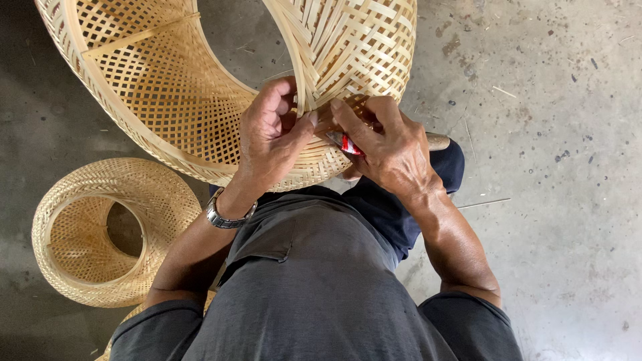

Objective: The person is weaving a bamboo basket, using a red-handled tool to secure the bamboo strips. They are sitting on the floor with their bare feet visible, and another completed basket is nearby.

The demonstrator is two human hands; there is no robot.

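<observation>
Floor [568,200]: grey concrete, stained, with stray slivers lying at 3 o'clock. It carries all the rest.

Basket [160,87]: large open-weave bamboo piece, tilted on its side at 11 to 12 o'clock, its mouth facing the person and its rim resting against the lap. A bundle of loose strips [301,47] runs up from the rim at 12 o'clock, where the weave is unfinished. Best kept braced against the lap so the rim does not roll while a strip is worked.

Second basket [93,234]: smaller, the same weave, ring-shaped with a hole in the middle, lying on the floor at 9 o'clock, well apart from both hands.

Left hand [271,137]: clenched on the rim of the basket just left of the strips, thumb pressing the base of the bundle. A steel watch [227,214] sits on the wrist. The thumb should stay close to the working point, so the strips lie flat and keep their order.

Right hand [391,150]: closed around a tool [351,145], of which only a red-and-pale part shows under the fingers and a wooden end at 3 o'clock; forefinger stretched to the rim, touching the weave beside the left thumb. What kind of tool it is cannot be told. Judged: short, controlled moves, pointed away from the left thumb, suit thin bamboo best.
</observation>
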